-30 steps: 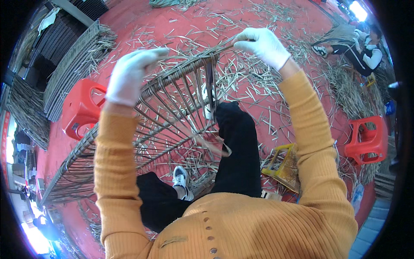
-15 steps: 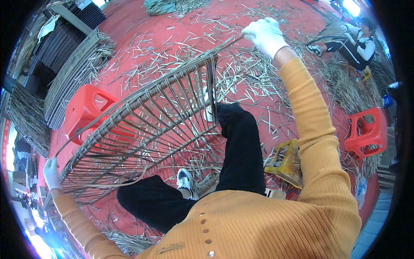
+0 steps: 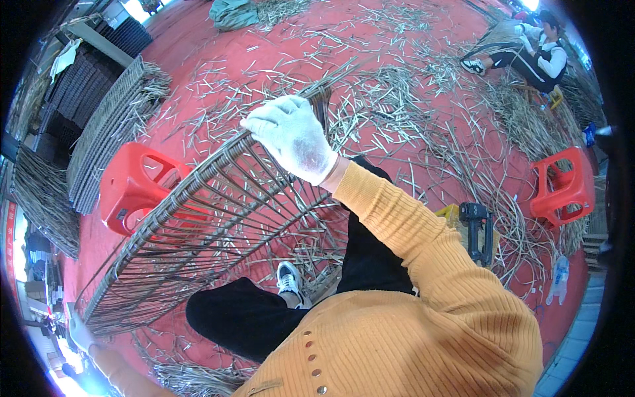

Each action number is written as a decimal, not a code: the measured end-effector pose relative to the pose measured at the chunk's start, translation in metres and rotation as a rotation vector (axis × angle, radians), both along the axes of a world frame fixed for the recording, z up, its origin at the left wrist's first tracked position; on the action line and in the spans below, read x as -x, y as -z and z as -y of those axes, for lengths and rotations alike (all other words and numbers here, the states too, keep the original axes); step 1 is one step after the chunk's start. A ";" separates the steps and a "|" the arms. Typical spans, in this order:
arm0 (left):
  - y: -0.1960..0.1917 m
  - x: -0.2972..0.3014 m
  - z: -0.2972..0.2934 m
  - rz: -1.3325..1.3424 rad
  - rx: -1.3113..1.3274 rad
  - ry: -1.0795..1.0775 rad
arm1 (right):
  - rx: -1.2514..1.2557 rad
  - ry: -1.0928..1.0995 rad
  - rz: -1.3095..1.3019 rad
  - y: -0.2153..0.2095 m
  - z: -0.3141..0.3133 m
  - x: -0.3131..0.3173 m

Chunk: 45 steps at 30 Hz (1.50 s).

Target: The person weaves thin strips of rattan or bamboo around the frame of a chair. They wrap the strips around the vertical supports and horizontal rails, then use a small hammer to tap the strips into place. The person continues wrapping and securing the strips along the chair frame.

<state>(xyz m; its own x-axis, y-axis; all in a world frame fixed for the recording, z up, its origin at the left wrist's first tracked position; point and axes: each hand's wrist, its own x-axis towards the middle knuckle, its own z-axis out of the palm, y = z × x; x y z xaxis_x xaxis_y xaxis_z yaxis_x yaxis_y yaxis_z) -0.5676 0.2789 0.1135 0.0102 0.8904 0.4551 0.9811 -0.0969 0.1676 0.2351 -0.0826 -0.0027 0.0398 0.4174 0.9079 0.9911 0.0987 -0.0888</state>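
So the person in the mustard sweater (image 3: 370, 337) is sitting with a big woven frame (image 3: 198, 178) slanting across the left side and middle of the view, its thick rim running from low left to upper middle and its thin spokes fanning down behind. The right hand (image 3: 291, 139), in a white glove, is coming over the upper part of the rim, and its fingers are curling down and clamping onto it. The left hand (image 3: 81, 333), also gloved, is sitting way out by the frame's low left end, next to a thin strand (image 3: 106, 263) that is running up just outside the rim. It's looking small and washed out there, so I can't tell whether those fingers are closing on anything.

The black trousers (image 3: 251, 314) are showing below the frame, with a shoe (image 3: 289, 278) poking out between the knees. One red stool (image 3: 129, 188) is standing behind the rim, another red stool (image 3: 579, 188) is standing over on the right. A black tool (image 3: 476, 231) is showing just beyond the right sleeve. Cut strips (image 3: 390, 96) are littering the red floor (image 3: 192, 43), and a co-worker (image 3: 550, 59) is sitting up at the far right.
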 end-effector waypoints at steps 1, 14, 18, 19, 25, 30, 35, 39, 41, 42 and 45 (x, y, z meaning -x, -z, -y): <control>0.000 0.003 0.008 0.051 0.013 -0.071 | 0.002 0.001 -0.037 -0.002 0.002 -0.001; 0.035 -0.490 0.215 0.460 0.100 1.129 | 0.152 -0.254 -0.201 -0.023 -0.003 -0.005; 0.036 -0.596 0.276 0.339 0.020 1.228 | 0.148 -0.251 -0.105 -0.034 0.001 0.006; 0.032 -0.602 0.280 0.372 0.072 1.173 | 0.138 -0.238 -0.155 -0.035 0.004 0.002; 0.036 -0.558 0.265 0.649 0.521 0.902 | 0.149 -0.215 -0.150 -0.029 0.028 -0.052; 0.074 -0.543 0.264 0.659 0.394 0.943 | 0.376 -0.258 -0.059 -0.050 0.043 -0.081; 0.077 -0.535 0.278 0.775 0.536 0.907 | 0.589 -0.272 -0.089 -0.062 0.055 -0.099; 0.074 -0.546 0.292 0.311 0.274 0.880 | 0.649 -0.225 -0.096 -0.057 0.054 -0.103; 0.071 -0.558 0.301 0.298 -0.054 1.120 | 0.704 -0.271 -0.129 -0.056 0.051 -0.102; 0.068 -0.562 0.310 0.377 0.110 1.064 | 0.663 -0.288 -0.108 -0.057 0.050 -0.102; 0.056 -0.582 0.331 0.686 0.164 0.977 | 0.670 -0.287 -0.002 -0.061 0.049 -0.101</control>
<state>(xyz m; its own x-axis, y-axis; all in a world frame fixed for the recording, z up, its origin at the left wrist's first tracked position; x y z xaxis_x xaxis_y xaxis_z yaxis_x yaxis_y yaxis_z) 0.0145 -0.0518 0.0577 0.5125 0.6896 0.5116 0.2075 -0.6776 0.7055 0.3359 -0.1315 0.0588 -0.1530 0.8780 0.4535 0.9342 0.2781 -0.2233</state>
